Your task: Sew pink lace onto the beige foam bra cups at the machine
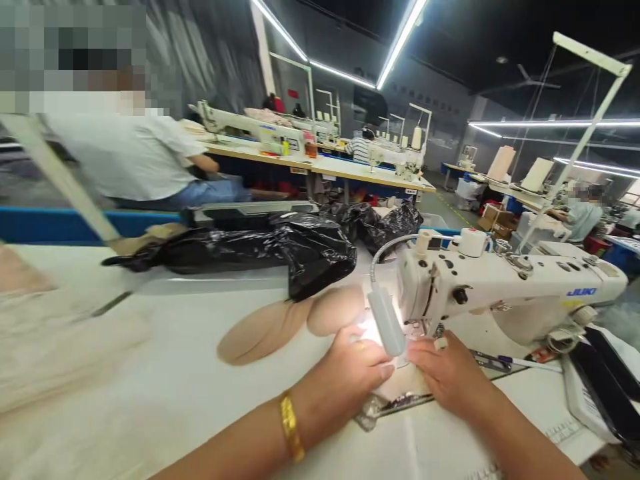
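Observation:
A white sewing machine (465,287) stands on the table, its needle area lit by a small grey lamp (387,323) on a bendy neck. Beige moulded bra cups (270,330) lie on the tabletop left of the needle and run up to my left hand (353,370). That hand is closed on their near edge, with a gold bracelet (290,423) at the wrist. Just right of the presser foot, my right hand (450,373) has its fingers pressed together low on the machine bed; what they hold is hidden. The lamp covers part of the stitching spot.
Black plastic bags (315,250) lie along the table's far edge. Pale fabric (60,347) is heaped at left. Tweezers (493,360) and a dark phone-like object (607,380) lie at right. A seated co-worker (130,153) is beyond, left, near other machines.

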Tool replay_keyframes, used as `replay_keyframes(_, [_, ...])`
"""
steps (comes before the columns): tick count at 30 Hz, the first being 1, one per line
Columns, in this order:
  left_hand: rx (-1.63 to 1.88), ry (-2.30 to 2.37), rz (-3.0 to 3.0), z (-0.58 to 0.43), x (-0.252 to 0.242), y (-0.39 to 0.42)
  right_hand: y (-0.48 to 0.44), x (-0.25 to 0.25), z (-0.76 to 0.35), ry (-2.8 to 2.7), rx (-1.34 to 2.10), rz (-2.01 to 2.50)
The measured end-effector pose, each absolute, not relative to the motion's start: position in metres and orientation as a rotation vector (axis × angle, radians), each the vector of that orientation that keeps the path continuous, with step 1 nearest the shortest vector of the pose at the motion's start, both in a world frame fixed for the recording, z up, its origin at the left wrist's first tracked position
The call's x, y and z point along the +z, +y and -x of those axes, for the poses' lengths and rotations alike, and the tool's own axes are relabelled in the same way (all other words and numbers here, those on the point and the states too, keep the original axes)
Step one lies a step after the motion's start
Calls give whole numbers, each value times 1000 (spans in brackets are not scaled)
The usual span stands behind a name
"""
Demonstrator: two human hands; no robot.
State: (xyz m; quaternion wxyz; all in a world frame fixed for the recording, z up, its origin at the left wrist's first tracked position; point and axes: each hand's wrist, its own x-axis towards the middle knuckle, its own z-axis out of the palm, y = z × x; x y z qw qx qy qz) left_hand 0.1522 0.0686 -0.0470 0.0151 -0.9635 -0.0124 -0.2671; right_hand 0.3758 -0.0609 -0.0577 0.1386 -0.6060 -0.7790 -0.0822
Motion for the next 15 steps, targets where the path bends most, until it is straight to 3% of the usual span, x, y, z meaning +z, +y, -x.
replay_keyframes(15, [-834,-142,2928,-162,-51,57,-66,-56,-374,-2135,-32,1702])
